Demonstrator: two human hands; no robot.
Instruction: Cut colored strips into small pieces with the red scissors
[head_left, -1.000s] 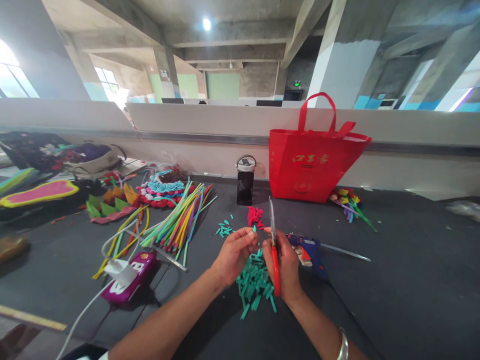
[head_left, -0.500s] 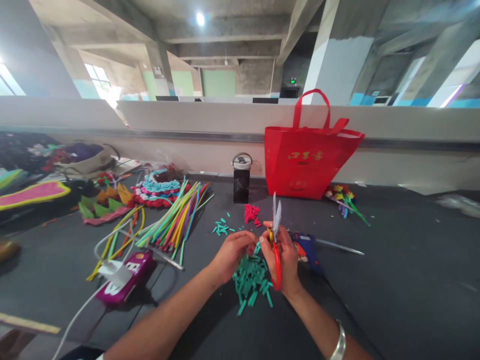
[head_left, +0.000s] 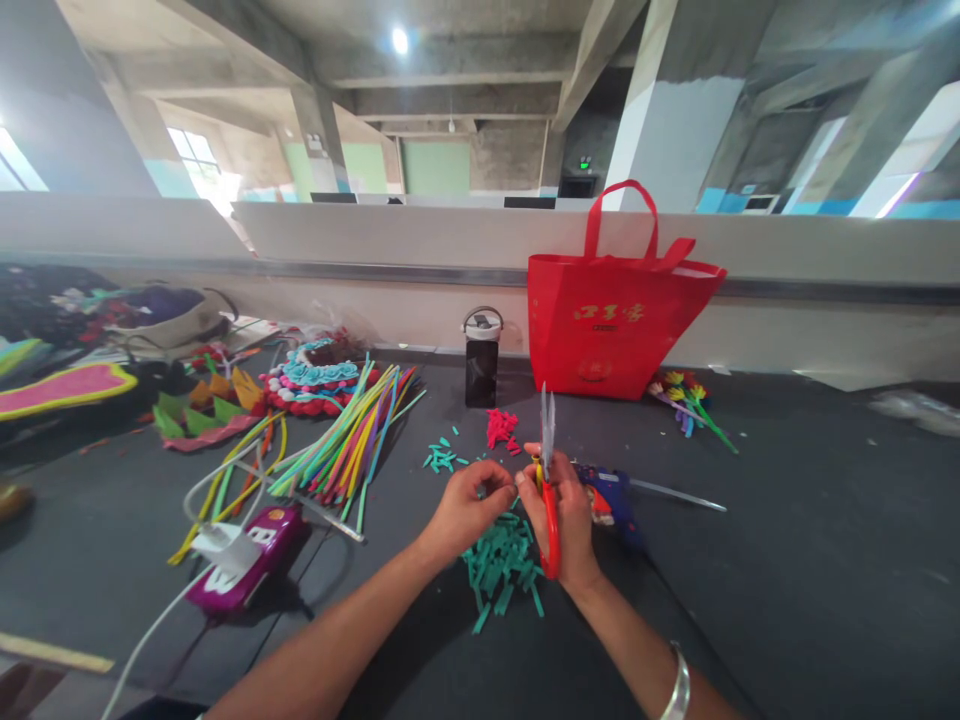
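Note:
Red-handled scissors [head_left: 551,510] rest in my right hand [head_left: 571,520], blades pointing up and away from me. My left hand [head_left: 472,505] is closed in a pinch, its fingertips meeting those of my right hand; whatever lies between them is too small to make out. Below the fingers spreads a pile of green strips [head_left: 501,565] on the dark table [head_left: 420,640]. Beyond the hands are a small heap of red pieces [head_left: 502,428] and some scattered teal pieces [head_left: 441,457].
A blue glue gun [head_left: 611,495] with a clear stick lies right of my hand. Colourful pipe cleaners [head_left: 345,430] and a purple power strip [head_left: 244,570] lie to the left. Behind stand a phone [head_left: 481,373] against a bottle [head_left: 482,325], and a red bag [head_left: 607,330].
My left fingers have shifted slightly right and opened into a rounder pinch against the right fingertips. The scissor blades have closed a little. The view has moved slightly.

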